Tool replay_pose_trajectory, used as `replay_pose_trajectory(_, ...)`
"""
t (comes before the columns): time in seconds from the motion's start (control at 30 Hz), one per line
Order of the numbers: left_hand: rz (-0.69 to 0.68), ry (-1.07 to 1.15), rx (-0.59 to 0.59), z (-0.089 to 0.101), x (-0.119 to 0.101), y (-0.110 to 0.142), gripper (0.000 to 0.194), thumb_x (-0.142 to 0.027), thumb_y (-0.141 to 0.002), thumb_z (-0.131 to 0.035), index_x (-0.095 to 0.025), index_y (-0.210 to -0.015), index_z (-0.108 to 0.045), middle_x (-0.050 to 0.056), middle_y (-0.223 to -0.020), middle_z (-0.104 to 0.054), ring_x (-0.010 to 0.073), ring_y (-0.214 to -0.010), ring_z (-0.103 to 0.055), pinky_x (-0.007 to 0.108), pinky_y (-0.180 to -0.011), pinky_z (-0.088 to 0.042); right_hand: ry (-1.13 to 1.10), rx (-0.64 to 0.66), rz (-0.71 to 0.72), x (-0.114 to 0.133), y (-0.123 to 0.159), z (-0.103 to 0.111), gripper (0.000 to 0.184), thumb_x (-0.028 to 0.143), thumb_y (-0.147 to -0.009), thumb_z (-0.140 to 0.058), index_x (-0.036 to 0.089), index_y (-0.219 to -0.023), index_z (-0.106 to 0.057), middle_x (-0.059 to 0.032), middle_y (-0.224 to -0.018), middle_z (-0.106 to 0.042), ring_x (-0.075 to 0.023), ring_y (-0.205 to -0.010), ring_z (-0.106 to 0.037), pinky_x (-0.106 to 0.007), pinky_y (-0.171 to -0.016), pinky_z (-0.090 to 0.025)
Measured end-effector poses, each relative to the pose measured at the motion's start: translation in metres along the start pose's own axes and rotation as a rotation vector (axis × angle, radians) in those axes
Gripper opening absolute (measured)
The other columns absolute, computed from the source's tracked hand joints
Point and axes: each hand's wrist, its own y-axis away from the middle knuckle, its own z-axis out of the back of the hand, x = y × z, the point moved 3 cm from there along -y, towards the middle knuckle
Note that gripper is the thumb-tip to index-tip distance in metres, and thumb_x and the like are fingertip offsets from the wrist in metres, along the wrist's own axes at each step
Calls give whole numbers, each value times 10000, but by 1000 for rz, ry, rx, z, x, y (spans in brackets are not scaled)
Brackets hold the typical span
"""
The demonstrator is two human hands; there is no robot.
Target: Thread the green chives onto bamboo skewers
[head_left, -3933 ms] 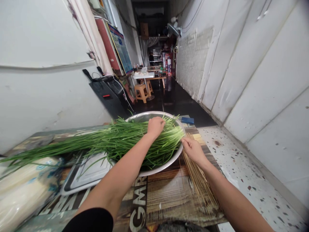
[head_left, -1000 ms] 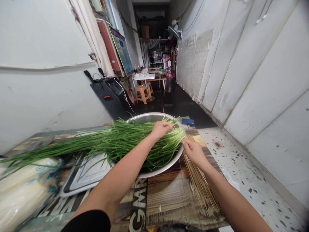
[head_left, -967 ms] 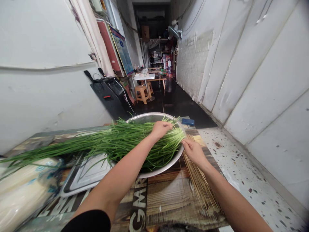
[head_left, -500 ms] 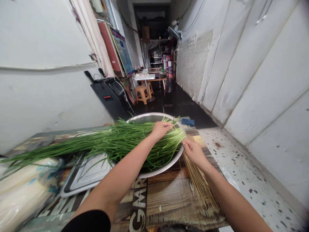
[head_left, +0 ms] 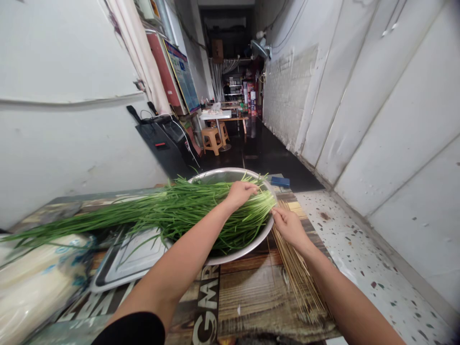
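Observation:
A large heap of green chives [head_left: 194, 206] fills a round metal bowl [head_left: 230, 259], its long leaves trailing over the left side and its pale stem ends pointing right. My left hand [head_left: 241, 194] rests on the heap near those pale ends, fingers closed on some stems. At the bowl's right rim, my right hand [head_left: 287, 223] is closed in a pinch right beside the stem tips. What lies between its fingertips is too small to make out. Under and beside that hand, a bundle of thin wooden skewers [head_left: 300, 280] lies on the table.
A white tray [head_left: 118, 268] sits left of the bowl on the wood-patterned table [head_left: 247, 297]. Plastic-wrapped pale packages [head_left: 39, 282] lie at the left front. Beyond the bowl is a small blue box [head_left: 280, 182]. Stools [head_left: 212, 139] and a white-topped table [head_left: 215, 115] stand farther back.

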Motion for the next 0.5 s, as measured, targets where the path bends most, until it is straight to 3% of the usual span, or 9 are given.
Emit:
replay_pose_trajectory(0.17, -25, -48, 42, -2, -2, 2, 179, -235, -737, -581, -151, -783, -731, 53, -902, -724, 185, -882, -656, 271, -838, -474, -5, -11, -2, 0, 1, 0, 307, 314, -883, -365, 178, -703, -573, -6, -609, -559, -153, -583, -526, -227, -592, -381)
replay_pose_trajectory(0.37, -104, -174, 320, 11, -8, 2, 271, -153, -761, -518, -193, -931, -725, 13, -993, -709, 160, -963, -626, 252, -901, -439, 6, -9, -9, -1, 0, -1, 301, 314, -883, -362, 178, -735, -585, -18, -644, -587, -162, -609, -539, -233, -605, -384)
replay_pose_trajectory(0.4, -91, -226, 284, 16, -7, 1, 286, -144, -770, -500, -191, -943, -723, 21, -1004, -706, 164, -973, -620, 254, -903, -432, 11, -5, -8, -1, 0, -1, 302, 314, -883, -360, 178, -732, -583, -18, -642, -586, -162, -610, -539, -233, -606, -385)
replay_pose_trajectory(0.5, 10, -488, 23, 32, -1, -3, 294, -173, -791, -494, -193, -991, -708, 69, -1034, -686, 216, -988, -594, 332, -902, -413, 20, -4, 1, -1, 0, 0, 308, 319, -882, -359, 180, -700, -564, -15, -624, -573, -162, -608, -535, -232, -606, -386)
